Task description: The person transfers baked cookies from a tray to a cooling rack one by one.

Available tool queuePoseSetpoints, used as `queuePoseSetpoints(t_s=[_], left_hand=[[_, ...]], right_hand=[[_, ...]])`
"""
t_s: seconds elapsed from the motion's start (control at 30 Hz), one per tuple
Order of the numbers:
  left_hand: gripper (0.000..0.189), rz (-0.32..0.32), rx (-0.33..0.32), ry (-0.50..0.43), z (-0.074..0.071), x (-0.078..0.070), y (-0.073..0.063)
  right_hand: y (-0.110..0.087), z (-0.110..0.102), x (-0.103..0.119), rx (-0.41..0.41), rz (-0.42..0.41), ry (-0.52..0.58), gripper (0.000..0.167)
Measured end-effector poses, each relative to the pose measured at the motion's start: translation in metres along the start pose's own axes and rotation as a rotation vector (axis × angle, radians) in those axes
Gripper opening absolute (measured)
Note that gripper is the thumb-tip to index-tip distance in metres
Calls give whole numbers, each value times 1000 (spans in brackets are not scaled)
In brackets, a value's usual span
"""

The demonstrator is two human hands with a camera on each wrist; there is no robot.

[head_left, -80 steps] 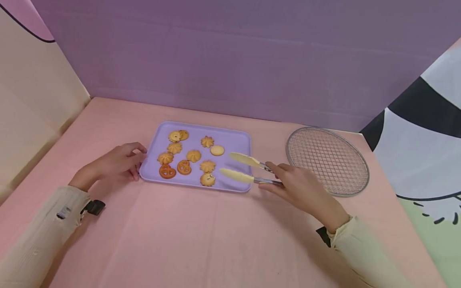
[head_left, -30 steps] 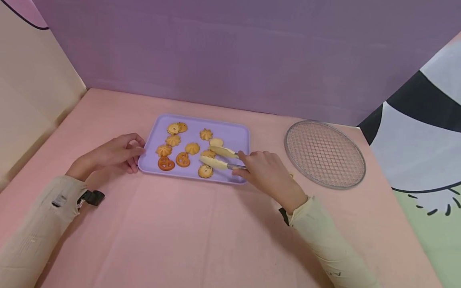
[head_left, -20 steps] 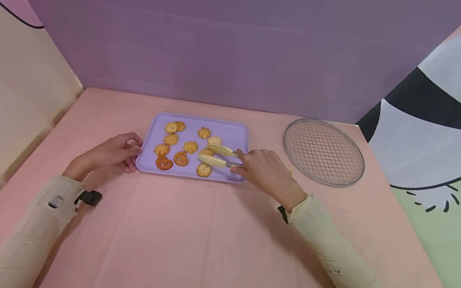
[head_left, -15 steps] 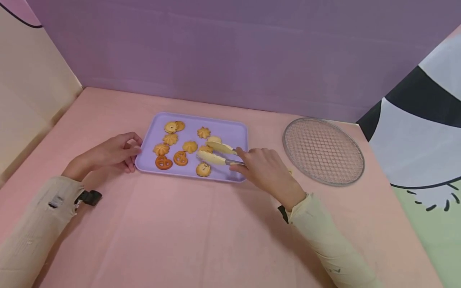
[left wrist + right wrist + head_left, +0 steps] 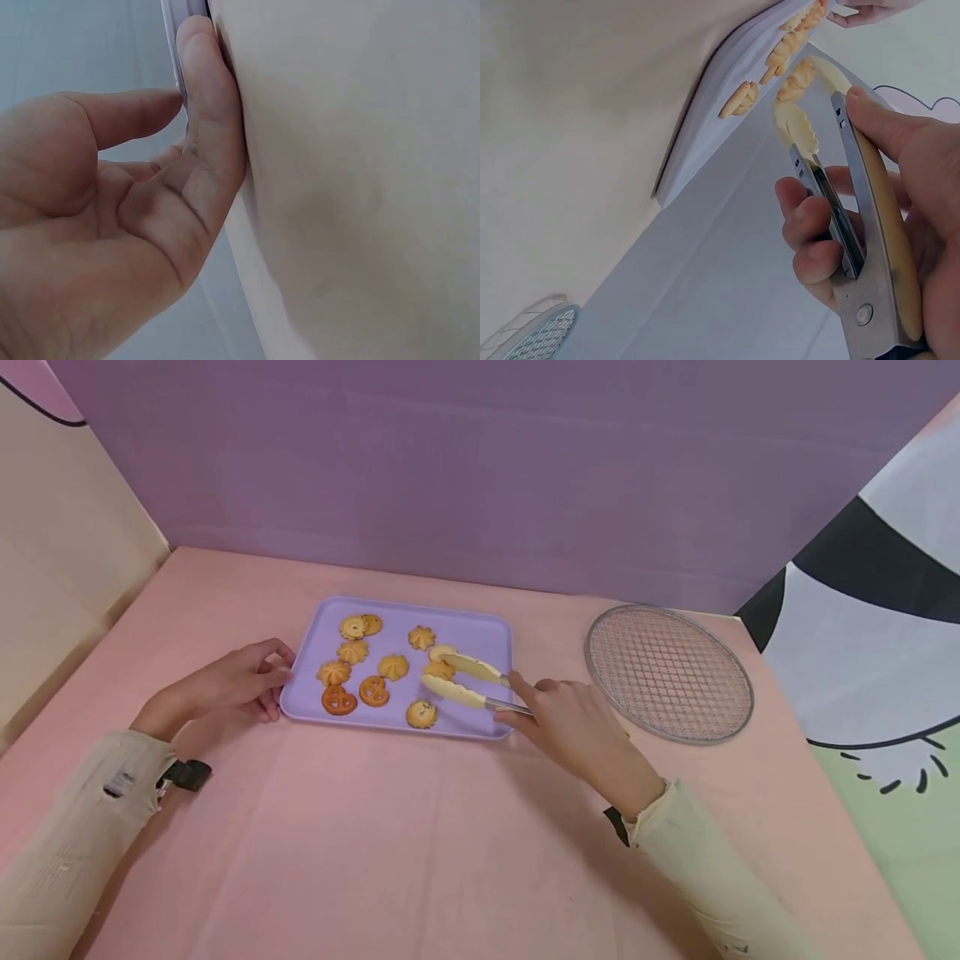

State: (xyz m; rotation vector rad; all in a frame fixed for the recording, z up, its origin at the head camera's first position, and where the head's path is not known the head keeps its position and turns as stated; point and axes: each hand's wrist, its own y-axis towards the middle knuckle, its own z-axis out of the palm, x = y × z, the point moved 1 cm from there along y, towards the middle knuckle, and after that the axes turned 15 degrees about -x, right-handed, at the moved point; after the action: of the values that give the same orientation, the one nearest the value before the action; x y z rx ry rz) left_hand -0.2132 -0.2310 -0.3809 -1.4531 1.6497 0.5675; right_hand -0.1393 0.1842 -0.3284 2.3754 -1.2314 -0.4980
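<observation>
Using the right grip (image 5: 581,727), clamped on tongs (image 5: 459,692), squeeze the fluted cookie (image 5: 437,670) lightly across its ridged sides, expecting low weight, stiffness and probable brittleness.

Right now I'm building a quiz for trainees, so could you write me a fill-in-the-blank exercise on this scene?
The right hand holds the ____.
In the head view, exactly ____ pretzels lie on the purple tray.
There, the round mesh rack lies to the tray's ____.

Missing words: tongs; two; right.
</observation>
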Motion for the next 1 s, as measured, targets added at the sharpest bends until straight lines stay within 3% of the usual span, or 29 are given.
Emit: queuePoseSetpoints(t_s=[0.53,1.0], left_hand=[[34,-8,-4,-16,2,-3,-1],[34,6,-6,8,0,-2,-3]], right_hand=[[-18,-14,-9,-73,4,15,54],[-17,-22,-34,-143,57,22,49]])
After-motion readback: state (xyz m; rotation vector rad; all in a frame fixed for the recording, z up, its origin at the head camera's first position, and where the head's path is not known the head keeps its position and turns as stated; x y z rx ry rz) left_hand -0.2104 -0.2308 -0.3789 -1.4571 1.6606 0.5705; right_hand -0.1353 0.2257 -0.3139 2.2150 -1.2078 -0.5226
